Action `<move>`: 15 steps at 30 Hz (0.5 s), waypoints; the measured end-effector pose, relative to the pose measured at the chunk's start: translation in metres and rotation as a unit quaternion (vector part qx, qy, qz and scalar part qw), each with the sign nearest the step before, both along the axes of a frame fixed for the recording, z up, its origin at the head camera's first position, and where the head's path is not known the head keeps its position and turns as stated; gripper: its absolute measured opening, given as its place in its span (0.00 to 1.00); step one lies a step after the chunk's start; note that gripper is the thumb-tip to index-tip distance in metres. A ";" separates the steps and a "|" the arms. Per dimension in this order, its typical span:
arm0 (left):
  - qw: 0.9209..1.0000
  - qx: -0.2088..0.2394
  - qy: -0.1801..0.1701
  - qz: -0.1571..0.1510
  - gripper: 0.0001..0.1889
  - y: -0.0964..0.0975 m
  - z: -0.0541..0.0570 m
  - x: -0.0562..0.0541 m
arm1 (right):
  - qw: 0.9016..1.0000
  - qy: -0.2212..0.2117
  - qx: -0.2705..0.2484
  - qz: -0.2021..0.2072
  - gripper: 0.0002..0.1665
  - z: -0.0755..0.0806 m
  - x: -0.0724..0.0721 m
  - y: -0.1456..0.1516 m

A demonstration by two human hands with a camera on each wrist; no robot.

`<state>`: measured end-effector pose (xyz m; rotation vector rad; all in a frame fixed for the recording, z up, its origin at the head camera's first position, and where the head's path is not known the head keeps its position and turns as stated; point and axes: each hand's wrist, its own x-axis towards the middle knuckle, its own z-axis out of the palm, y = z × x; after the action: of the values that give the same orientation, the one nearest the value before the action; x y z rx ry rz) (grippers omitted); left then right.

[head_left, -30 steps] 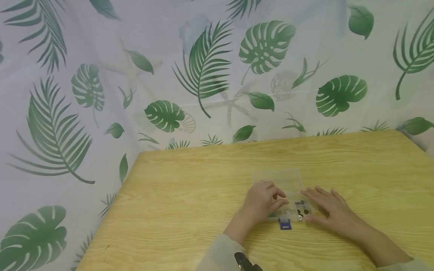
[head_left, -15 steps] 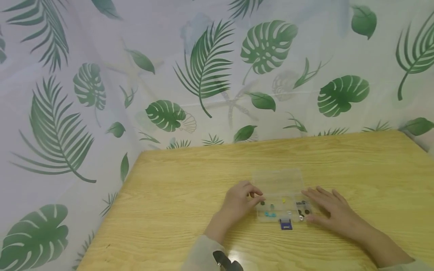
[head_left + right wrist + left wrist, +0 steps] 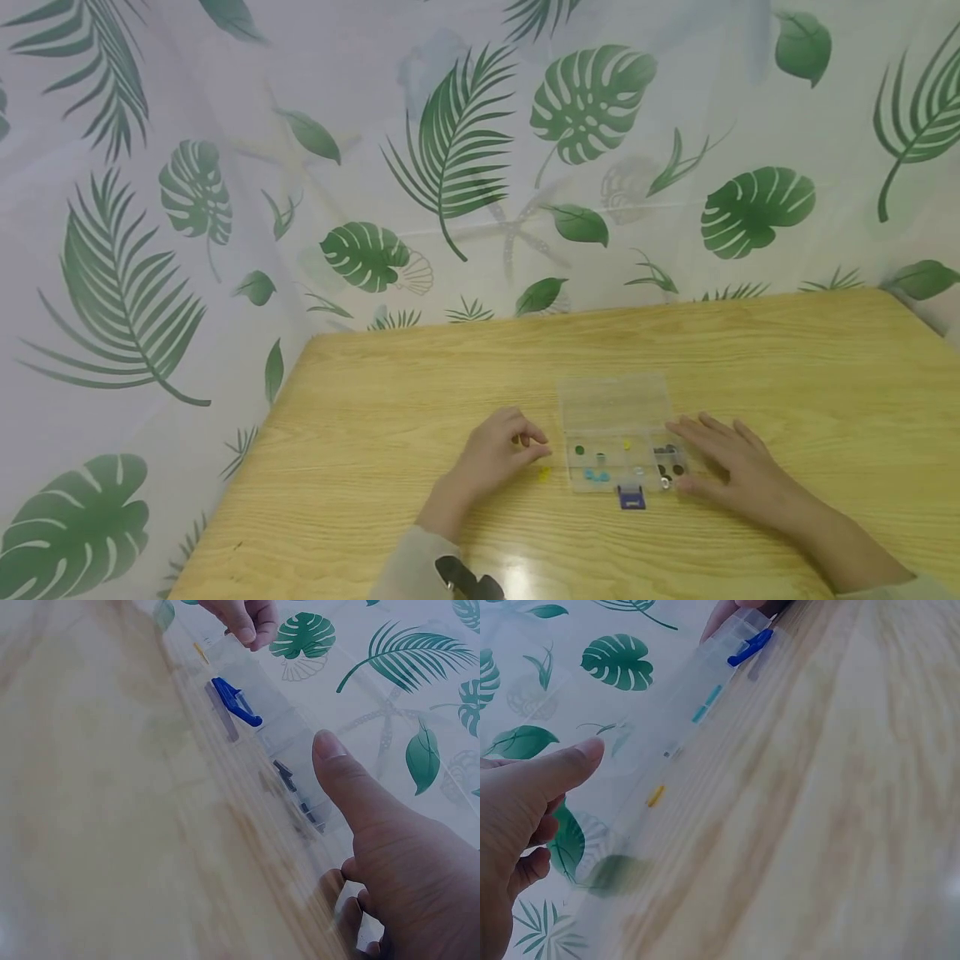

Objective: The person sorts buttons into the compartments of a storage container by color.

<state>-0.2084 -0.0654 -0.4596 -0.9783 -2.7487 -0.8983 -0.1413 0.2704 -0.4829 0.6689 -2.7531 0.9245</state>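
Yellow piece (image 3: 544,472) lies on the table just below left fingers (image 3: 529,437).

A wooden table (image 3: 420,417) is carrying a clear box (image 3: 619,454) with its lid lying open and a blue latch (image 3: 631,497) pointing toward the near edge. A small yellow piece (image 3: 544,472) is lying on the wood just left of the box.
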 end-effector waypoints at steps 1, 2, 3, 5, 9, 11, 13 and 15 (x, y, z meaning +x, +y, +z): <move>1.000 -0.002 -0.010 -0.003 0.06 -0.002 0.000 0.000 | 1.000 0.000 0.000 0.000 0.41 0.000 0.000 0.000; 1.000 -0.005 -0.018 -0.009 0.06 -0.004 0.000 0.000 | 1.000 0.000 0.001 0.000 0.41 -0.001 0.000 0.000; 0.999 -0.006 -0.027 -0.016 0.06 -0.005 0.000 0.000 | 1.000 0.000 0.001 0.000 0.41 -0.001 0.000 0.000; 0.999 -0.013 -0.045 -0.028 0.06 -0.008 -0.001 0.002 | 1.000 0.001 0.002 0.000 0.41 -0.002 0.000 0.000; 0.996 -0.033 -0.075 -0.041 0.08 -0.012 -0.001 0.003 | 1.000 0.002 0.001 0.001 0.41 -0.002 -0.001 0.000; 0.995 -0.042 -0.083 -0.041 0.09 -0.013 -0.002 0.004 | 1.000 0.002 0.000 0.003 0.41 -0.003 -0.001 0.000; 0.994 -0.046 -0.087 -0.040 0.10 -0.013 -0.001 0.005 | 1.000 0.003 -0.001 0.003 0.41 -0.002 0.000 0.001; 0.994 -0.048 -0.088 -0.039 0.11 -0.013 0.000 0.006 | 1.000 0.004 0.000 0.002 0.41 -0.003 0.000 0.001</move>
<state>-0.2026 -0.0785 -0.4601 -1.0787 -2.9441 -0.9143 -0.1418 0.2715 -0.4855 0.6767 -2.7445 0.9211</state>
